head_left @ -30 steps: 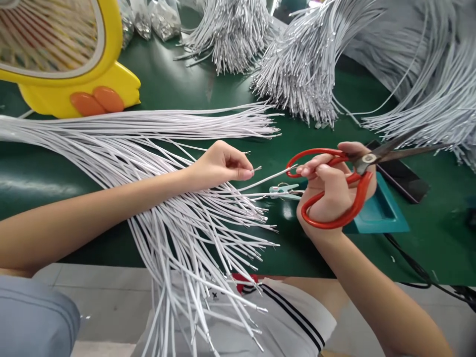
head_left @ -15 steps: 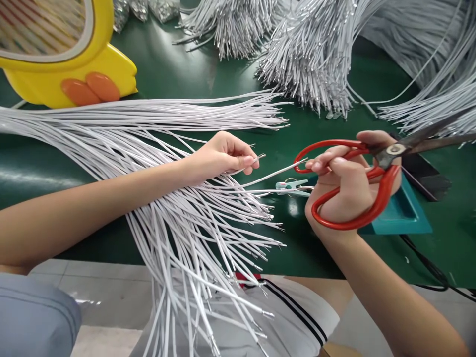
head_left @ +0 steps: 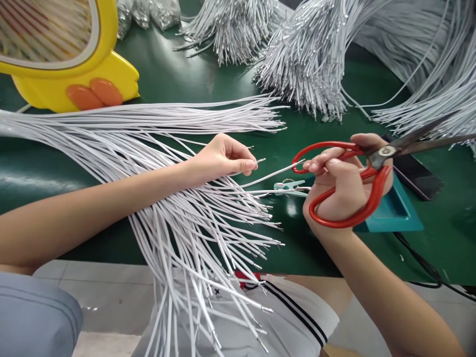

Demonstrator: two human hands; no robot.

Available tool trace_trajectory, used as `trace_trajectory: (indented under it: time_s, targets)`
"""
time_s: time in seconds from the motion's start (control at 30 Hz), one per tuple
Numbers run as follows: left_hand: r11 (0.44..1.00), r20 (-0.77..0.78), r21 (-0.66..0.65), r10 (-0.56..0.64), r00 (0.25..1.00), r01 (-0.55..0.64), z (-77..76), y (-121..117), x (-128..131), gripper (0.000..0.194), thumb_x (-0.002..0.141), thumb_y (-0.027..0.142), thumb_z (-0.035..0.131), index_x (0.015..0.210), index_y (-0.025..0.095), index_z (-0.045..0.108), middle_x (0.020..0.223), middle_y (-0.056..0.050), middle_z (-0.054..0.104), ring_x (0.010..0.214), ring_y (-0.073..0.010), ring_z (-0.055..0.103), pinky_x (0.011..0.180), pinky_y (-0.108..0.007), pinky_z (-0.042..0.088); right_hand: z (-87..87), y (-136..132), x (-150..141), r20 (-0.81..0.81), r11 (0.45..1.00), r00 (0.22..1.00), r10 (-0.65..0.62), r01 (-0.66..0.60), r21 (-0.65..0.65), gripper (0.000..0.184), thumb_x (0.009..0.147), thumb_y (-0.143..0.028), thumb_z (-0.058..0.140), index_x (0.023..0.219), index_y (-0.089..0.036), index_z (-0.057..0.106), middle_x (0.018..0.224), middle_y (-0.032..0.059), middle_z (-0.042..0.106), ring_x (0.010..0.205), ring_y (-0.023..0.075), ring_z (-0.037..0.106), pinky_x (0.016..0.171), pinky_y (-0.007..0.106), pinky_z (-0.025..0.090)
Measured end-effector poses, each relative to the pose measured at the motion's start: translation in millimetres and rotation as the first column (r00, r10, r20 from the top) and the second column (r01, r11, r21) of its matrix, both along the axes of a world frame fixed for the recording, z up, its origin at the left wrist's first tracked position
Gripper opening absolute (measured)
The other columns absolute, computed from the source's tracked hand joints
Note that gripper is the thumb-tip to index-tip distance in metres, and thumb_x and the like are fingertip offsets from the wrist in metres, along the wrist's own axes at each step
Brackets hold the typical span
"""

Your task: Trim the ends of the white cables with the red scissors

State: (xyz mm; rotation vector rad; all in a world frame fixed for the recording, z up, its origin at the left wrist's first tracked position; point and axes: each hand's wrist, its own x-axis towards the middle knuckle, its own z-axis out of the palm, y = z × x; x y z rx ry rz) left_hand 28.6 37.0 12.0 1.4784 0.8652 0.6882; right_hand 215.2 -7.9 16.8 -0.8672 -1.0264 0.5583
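Note:
My left hand pinches the end of one white wire, whose bare tip pokes out past thumb and forefinger. Beneath my forearm fans a big bundle of white wires with stripped ends, some hanging over the table's front edge. In my right hand are red-handled scissors, the handles around my fingers and the parted blades pointing away to the right. A separate wire ends close to my right fingertips; I cannot tell if they touch it. A pale green clip lies just left of that hand.
On the green table a yellow duck-shaped fan stands at the back left. Thick bundles of tinned wires lie at the back. A teal tray, a black object and a black cord are at the right.
The view has shifted slightly. The wire tip in my left fingers looks straighter and closer together than before. Both hands keep their grips.

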Motion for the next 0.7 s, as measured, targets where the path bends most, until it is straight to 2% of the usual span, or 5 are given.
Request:
trace_trajectory:
  time_s: [0.17, 0.3, 0.7]
  targets:
    - [1.000, -0.001, 0.016, -0.025, 1.000, 0.025, -1.3, 0.2, -1.2, 0.018, 0.072, 0.026, 0.070, 0.071, 0.008, 0.073, 0.063, -0.004, 0.066, 0.058, -0.0091, 0.056, 0.053, -0.019, 0.043, 0.5, -2.0, 0.1, -0.003, 1.000, 1.000, 0.008, -0.008, -0.012, 0.028, 0.067, -0.005, 0.050, 0.091, -0.020, 0.054, 0.059, -0.0061, 0.058, 0.049, 0.0106, 0.054, 0.051, 0.029, 0.050]
    - [0.999, 0.014, -0.023, -0.037, 0.999, 0.037, -1.3, 0.8, -1.2, 0.016, 0.072, 0.024, 0.070, 0.071, 0.008, 0.072, 0.064, -0.004, 0.066, 0.058, -0.0077, 0.055, 0.053, -0.017, 0.042, -1.4, -3.3, 1.2, 0.022, 1.000, 1.000, -0.002, 0.003, -0.029, 0.026, 0.072, -0.010, 0.054, 0.092, -0.025, 0.056, 0.059, -0.0063, 0.058, 0.050, 0.0128, 0.054, 0.052, 0.031, 0.052]
    - [0.997, 0.073, -0.072, -0.010, 0.997, 0.015, 1.5, -0.5, 0.1, 0.012, 0.067, 0.021, 0.073, 0.069, 0.008, 0.072, 0.063, -0.003, 0.064, 0.059, -0.0078, 0.054, 0.055, -0.018, 0.042, -1.4, -4.4, 4.9, 0.005, 1.000, 1.000, 0.018, -0.018, -0.019, 0.024, 0.071, -0.014, 0.057, 0.092, -0.026, 0.059, 0.060, -0.0061, 0.059, 0.050, 0.0135, 0.055, 0.052, 0.032, 0.055]
